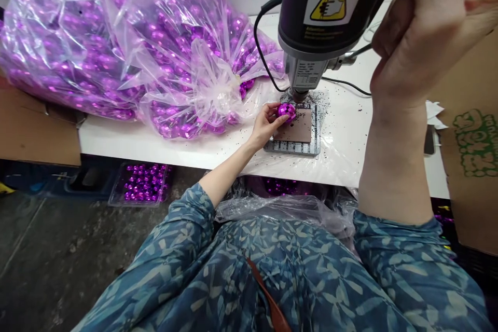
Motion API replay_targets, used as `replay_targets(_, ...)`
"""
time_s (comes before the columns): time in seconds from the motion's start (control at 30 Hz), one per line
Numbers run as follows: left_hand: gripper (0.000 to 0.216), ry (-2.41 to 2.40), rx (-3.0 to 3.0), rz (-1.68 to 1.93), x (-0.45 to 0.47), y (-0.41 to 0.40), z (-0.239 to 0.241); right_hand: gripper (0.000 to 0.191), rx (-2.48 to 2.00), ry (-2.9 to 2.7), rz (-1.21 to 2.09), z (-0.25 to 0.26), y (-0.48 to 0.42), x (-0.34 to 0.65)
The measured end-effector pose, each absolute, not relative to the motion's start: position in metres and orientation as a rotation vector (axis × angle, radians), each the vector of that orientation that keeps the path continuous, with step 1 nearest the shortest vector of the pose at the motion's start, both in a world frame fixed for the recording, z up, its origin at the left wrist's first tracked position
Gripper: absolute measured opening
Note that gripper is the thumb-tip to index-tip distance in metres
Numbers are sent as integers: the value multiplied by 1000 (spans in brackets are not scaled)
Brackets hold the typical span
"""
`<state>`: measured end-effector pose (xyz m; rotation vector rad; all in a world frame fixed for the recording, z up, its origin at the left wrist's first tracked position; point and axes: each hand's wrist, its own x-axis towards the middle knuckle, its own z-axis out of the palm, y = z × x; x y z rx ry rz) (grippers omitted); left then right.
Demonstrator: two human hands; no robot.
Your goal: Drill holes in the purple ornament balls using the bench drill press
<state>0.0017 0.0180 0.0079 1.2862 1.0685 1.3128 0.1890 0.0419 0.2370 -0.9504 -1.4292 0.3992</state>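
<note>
Between the thumb and fingers of my left hand (266, 123) is a small purple mirror ball (287, 111) with shiny facets. The ball is just below the chuck (299, 95) of a black bench drill press (330, 15), over a brown board (299, 127) on the grey slotted base (293, 149). Whether the ball touches the board or the drill bit, I cannot tell. High at the right, beside the machine's head, my right hand (431, 26) is raised with its fingers curled. Whatever is inside that grip is hidden.
A large clear bag (163, 26) of purple mirror balls fills the table's left side. Dark shavings (322, 101) surround the drill base. Cardboard boxes (37, 124) flank the white table (116, 142). A clear tub (142, 184) of purple balls sits below. Plastic film hangs at the front edge.
</note>
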Motion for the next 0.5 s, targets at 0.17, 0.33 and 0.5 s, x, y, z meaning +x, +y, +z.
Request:
replay_targets(0.17,62,1106,1401,1336,6,20,-1,117,-992,-1281,470,241,45,187)
replay_targets(0.33,58,1143,1512,1327,8,21,-6,134,-1054,-1297,493,244,38,186)
replay_targets(0.5,58,1119,1715,1286,8,13,-5,137,-1068,-1345,460,242,33,186)
